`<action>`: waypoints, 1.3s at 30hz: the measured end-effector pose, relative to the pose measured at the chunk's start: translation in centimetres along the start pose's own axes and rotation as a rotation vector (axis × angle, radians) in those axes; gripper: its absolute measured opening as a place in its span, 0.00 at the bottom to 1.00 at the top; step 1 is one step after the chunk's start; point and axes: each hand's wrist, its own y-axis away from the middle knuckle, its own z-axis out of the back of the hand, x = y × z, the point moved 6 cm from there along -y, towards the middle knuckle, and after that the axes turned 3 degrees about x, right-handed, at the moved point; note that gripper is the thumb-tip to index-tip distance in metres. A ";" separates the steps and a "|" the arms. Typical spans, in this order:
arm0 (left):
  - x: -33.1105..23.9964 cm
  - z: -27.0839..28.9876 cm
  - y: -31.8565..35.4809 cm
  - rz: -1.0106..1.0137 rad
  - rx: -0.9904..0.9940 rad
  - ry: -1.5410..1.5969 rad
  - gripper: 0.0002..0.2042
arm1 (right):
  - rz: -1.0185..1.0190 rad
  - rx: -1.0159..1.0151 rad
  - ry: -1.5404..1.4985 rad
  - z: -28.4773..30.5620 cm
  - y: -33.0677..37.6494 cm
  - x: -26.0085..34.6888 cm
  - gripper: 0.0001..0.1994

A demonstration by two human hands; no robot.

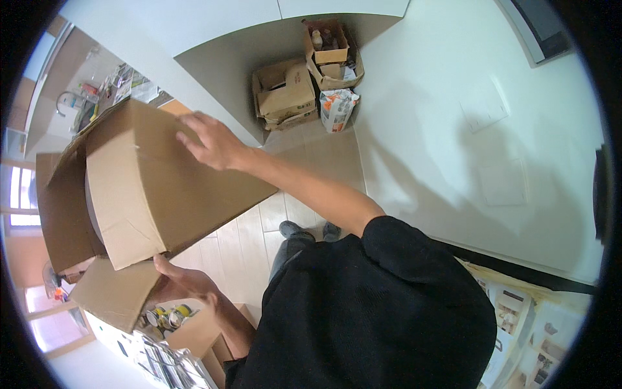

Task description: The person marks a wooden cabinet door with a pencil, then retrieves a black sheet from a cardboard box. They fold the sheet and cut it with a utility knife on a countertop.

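Observation:
A large brown cardboard box (188, 175) with its flaps spread is held up at my left, tilted, its opening turned to the left. Something pale and rounded shows just inside the opening, mostly hidden by the flaps. My left hand (184, 283) is at the box's lower near corner, thumb up against the edge and fingers largely hidden behind a lower flap (116, 292). Against the far upper side of the box lies my right hand (217, 141), its fingers stretched out and slightly blurred.
Under a white cabinet stand a cardboard box (285, 97), stacked smaller cartons (330, 55) and a white-orange bag (338, 110). A faucet (65, 100) and cluttered counter are at far left. Cans (168, 316) and piled papers (165, 363) sit below the held box. A white wall (427, 129) bounds the right.

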 end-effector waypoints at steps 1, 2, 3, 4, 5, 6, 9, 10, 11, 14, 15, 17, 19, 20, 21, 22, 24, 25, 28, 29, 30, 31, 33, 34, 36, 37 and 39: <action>1.3 -0.1 -1.0 -0.031 -0.057 -0.020 0.32 | 0.011 0.013 0.006 -0.7 0.4 -0.6 0.23; 3.3 -0.6 -2.8 -0.068 -0.101 -0.033 0.32 | 0.022 -0.007 0.038 -0.5 1.1 -1.4 0.20; 4.2 -1.4 -3.9 -0.090 -0.155 -0.031 0.32 | -0.061 0.086 0.025 -0.1 1.6 -2.4 0.20; 5.2 -2.2 -4.7 -0.062 -0.261 -0.003 0.34 | -0.147 0.172 0.010 0.9 2.4 -3.5 0.19; 5.2 -3.6 -5.6 -0.060 -0.260 0.018 0.33 | -0.246 0.270 -0.014 1.5 3.4 -5.2 0.18; 5.2 -4.4 -6.2 -0.059 -0.262 0.026 0.33 | -0.294 0.246 -0.024 2.2 4.6 -7.5 0.17; 6.8 -4.7 -8.2 -0.100 -0.229 -0.041 0.34 | -0.440 0.196 0.007 4.5 9.5 -13.3 0.13; 6.6 -5.7 -8.6 -0.120 -0.227 -0.020 0.34 | -0.424 0.186 0.025 5.0 11.5 -15.7 0.13; 6.5 -6.5 -8.8 -0.137 -0.224 -0.005 0.34 | -0.414 0.179 0.041 5.6 13.4 -17.4 0.13; 7.0 -9.2 -8.8 -0.122 -0.213 0.046 0.35 | -0.710 0.377 0.083 7.8 18.0 -20.6 0.12; 6.8 -10.5 -8.7 -0.133 -0.212 0.049 0.35 | -0.776 0.451 0.137 7.8 20.5 -23.6 0.12; 6.5 -13.0 -8.6 -0.110 -0.226 0.011 0.35 | -0.862 0.573 0.191 7.8 24.2 -27.9 0.13; 5.8 -15.8 -9.2 -0.072 -0.223 0.018 0.35 | -0.924 0.676 0.228 8.4 26.5 -29.4 0.14; 5.2 -17.0 -9.5 -0.044 -0.230 -0.001 0.34 | -0.949 0.727 0.244 9.0 27.0 -30.2 0.15; 4.6 -18.0 -10.0 -0.020 -0.239 -0.020 0.34 | -0.936 0.783 0.244 9.4 26.9 -31.2 0.15; 4.1 -18.9 -10.4 0.004 -0.249 -0.040 0.33 | -0.922 0.840 0.245 10.0 26.9 -32.2 0.15; 4.5 -19.2 -11.1 0.031 -0.272 -0.081 0.32 | -0.924 0.941 0.264 11.2 27.0 -34.4 0.15; 5.2 -19.2 -11.0 0.036 -0.282 -0.100 0.32 | -0.945 0.986 0.290 12.2 27.1 -36.0 0.15; 6.3 -17.9 -10.5 0.011 -0.395 -0.210 0.28 | -1.004 1.121 0.369 14.9 26.6 -41.4 0.16; 5.8 -17.8 -9.7 0.025 -0.429 -0.193 0.29 | -0.985 1.113 0.406 15.9 25.6 -42.9 0.15; 5.1 -18.0 -9.0 0.036 -0.456 -0.169 0.29 | -0.969 1.094 0.442 16.8 24.7 -44.5 0.14; 4.8 -17.7 -8.6 0.048 -0.483 -0.147 0.30 | -0.980 1.067 0.439 17.3 24.0 -46.0 0.14; 5.1 -16.3 -8.6 0.070 -0.445 -0.250 0.32 | -1.013 1.008 0.435 18.0 24.0 -49.8 0.13; 5.5 -16.0 -9.0 0.051 -0.411 -0.297 0.32 | -0.963 1.008 0.433 17.7 24.4 -51.1 0.12; 5.3 -16.4 -8.7 0.042 -0.452 -0.255 0.26 | -0.851 1.027 0.445 17.3 24.5 -52.5 0.11; 5.2 -15.9 -8.6 -0.133 -0.368 -0.580 0.23 | -0.855 1.030 0.444 17.2 24.5 -52.9 0.11; 6.4 -15.1 -8.2 -0.496 -0.140 -1.215 0.19 | -0.870 1.035 0.432 15.8 22.8 -50.9 0.11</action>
